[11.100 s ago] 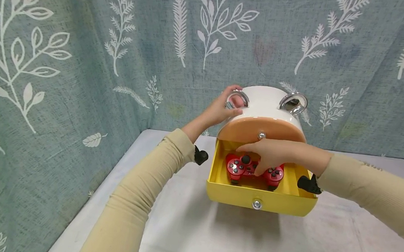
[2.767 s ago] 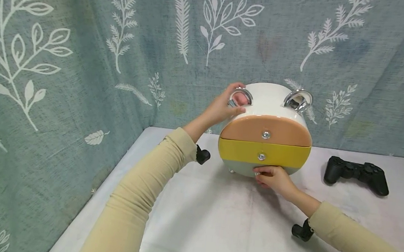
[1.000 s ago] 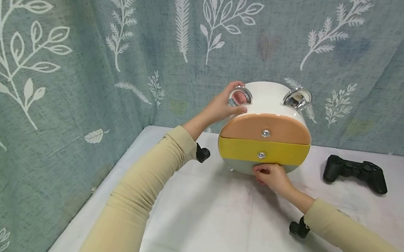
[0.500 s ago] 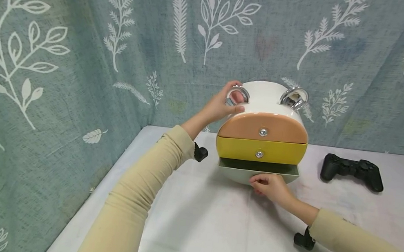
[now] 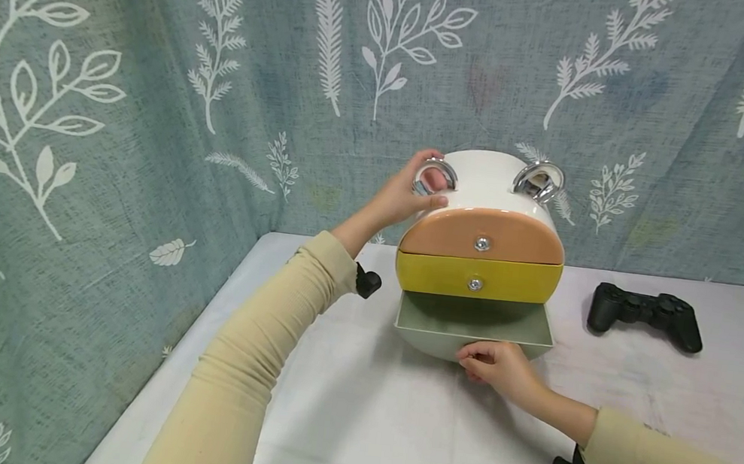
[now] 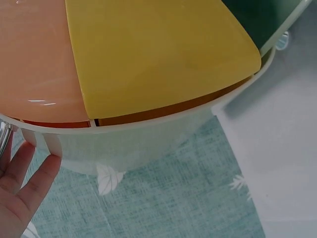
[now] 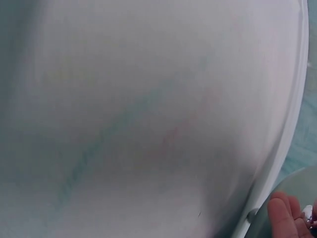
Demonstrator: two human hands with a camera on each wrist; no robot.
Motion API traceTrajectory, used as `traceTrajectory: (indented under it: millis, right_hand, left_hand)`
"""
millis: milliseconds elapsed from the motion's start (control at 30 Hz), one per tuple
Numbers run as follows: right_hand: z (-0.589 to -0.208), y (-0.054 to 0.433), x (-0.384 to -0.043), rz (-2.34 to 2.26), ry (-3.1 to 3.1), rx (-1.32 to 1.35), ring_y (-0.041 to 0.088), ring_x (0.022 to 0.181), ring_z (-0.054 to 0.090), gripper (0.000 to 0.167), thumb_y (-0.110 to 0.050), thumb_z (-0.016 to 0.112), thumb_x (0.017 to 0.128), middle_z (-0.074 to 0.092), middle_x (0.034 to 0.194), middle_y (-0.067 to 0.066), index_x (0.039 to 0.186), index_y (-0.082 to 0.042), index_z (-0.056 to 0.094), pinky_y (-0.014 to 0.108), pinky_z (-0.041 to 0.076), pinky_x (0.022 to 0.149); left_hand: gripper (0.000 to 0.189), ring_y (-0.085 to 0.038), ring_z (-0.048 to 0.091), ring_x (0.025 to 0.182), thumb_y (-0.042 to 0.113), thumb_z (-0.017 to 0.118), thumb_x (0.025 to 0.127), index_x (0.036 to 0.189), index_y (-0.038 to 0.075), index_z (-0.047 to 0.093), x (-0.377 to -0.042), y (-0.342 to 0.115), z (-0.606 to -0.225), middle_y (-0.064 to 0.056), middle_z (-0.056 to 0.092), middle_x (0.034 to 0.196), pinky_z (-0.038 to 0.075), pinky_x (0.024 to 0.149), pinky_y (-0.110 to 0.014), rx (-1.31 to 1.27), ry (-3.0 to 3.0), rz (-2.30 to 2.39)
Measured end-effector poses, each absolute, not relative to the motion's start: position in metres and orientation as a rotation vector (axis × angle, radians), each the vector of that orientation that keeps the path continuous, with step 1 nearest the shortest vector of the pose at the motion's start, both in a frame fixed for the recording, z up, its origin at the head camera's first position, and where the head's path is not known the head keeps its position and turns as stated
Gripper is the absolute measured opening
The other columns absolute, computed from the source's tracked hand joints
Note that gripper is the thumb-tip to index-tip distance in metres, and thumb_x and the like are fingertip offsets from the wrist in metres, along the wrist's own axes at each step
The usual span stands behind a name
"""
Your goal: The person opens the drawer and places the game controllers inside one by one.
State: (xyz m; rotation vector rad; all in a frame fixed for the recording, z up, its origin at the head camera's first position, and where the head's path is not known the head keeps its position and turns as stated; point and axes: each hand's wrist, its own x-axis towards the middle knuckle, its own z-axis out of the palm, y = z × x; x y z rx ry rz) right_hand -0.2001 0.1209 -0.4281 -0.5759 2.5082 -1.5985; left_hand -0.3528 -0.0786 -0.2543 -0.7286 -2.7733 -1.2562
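A small round-topped drawer cabinet with a white shell stands on the table. Its orange drawer and yellow drawer are closed, while the pale green bottom drawer is pulled out; its visible inside holds nothing. My left hand grips the cabinet's upper left around a chrome ring. In the left wrist view, fingers touch the white side. My right hand pinches the bottom drawer's knob, which is hidden in the head view.
A black game controller lies on the table to the cabinet's right. The table has a white cloth. Behind and to the left hangs a green-blue curtain with white leaf patterns.
The bottom drawer has slid out toward me, with my right hand on its knob. The left hand keeps its hold. Earlier the yellow drawer stood open with a red controller inside; now it is closed.
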Motion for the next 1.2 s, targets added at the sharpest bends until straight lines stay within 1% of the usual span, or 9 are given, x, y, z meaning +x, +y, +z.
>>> traceTrajectory:
  millis: [267, 467, 700, 867, 1000, 1200]
  right_hand:
    - [-0.428, 0.12, -0.185, -1.578, 2.516, -0.592, 0.008, 0.064, 0.059, 0.014, -0.004, 0.063, 0.084, 0.068, 0.079, 0.016, 0.093, 0.006, 0.068, 0.022, 0.05, 0.058]
    - [-0.429, 0.12, -0.177, -1.571, 2.492, -0.591, 0.008, 0.067, 0.061, 0.014, -0.003, 0.062, 0.084, 0.068, 0.083, 0.018, 0.094, 0.007, 0.067, 0.022, 0.05, 0.058]
    - [-0.428, 0.122, -0.167, -1.556, 2.51, -0.625, 0.001, 0.064, 0.057, 0.015, -0.004, 0.063, 0.084, 0.068, 0.078, 0.014, 0.093, 0.006, 0.068, 0.02, 0.048, 0.058]
    - [-0.428, 0.123, -0.16, -1.571, 2.494, -0.644, -0.001, 0.064, 0.058, 0.016, -0.005, 0.064, 0.084, 0.069, 0.077, 0.013, 0.094, 0.006, 0.067, 0.02, 0.049, 0.058]
    - [-0.429, 0.124, -0.156, -1.577, 2.474, -0.653, 0.0, 0.065, 0.059, 0.016, -0.004, 0.063, 0.084, 0.069, 0.077, 0.013, 0.095, 0.006, 0.067, 0.02, 0.05, 0.058]
    - [-0.428, 0.123, -0.148, -1.579, 2.438, -0.655, 0.008, 0.071, 0.064, 0.017, -0.005, 0.062, 0.085, 0.069, 0.084, 0.014, 0.097, 0.006, 0.067, 0.02, 0.051, 0.06]
  left_hand:
    - [0.072, -0.029, 0.036, 0.129, 0.035, 0.071, 0.079, 0.136, 0.034, 0.028, -0.354, -0.079, -0.255, -0.006, 0.036, 0.142, 0.035, 0.098, -0.047, -0.721, -2.782, -1.271]
    - [0.072, -0.028, 0.034, 0.13, 0.033, 0.071, 0.079, 0.137, 0.032, 0.028, -0.353, -0.079, -0.254, -0.006, 0.036, 0.142, 0.034, 0.099, -0.047, -0.728, -2.778, -1.271]
    - [0.071, -0.027, 0.034, 0.131, 0.033, 0.07, 0.079, 0.137, 0.031, 0.028, -0.352, -0.078, -0.254, -0.004, 0.034, 0.144, 0.034, 0.099, -0.047, -0.739, -2.775, -1.262]
    - [0.07, -0.028, 0.035, 0.13, 0.033, 0.07, 0.08, 0.137, 0.031, 0.029, -0.352, -0.078, -0.253, -0.005, 0.035, 0.143, 0.034, 0.099, -0.048, -0.742, -2.767, -1.253]
    - [0.07, -0.029, 0.036, 0.129, 0.033, 0.07, 0.08, 0.136, 0.03, 0.029, -0.352, -0.078, -0.254, -0.007, 0.036, 0.142, 0.035, 0.098, -0.048, -0.74, -2.765, -1.24]
    - [0.071, -0.028, 0.037, 0.129, 0.035, 0.07, 0.08, 0.137, 0.031, 0.028, -0.351, -0.078, -0.254, -0.005, 0.035, 0.144, 0.036, 0.097, -0.047, -0.731, -2.778, -1.228]
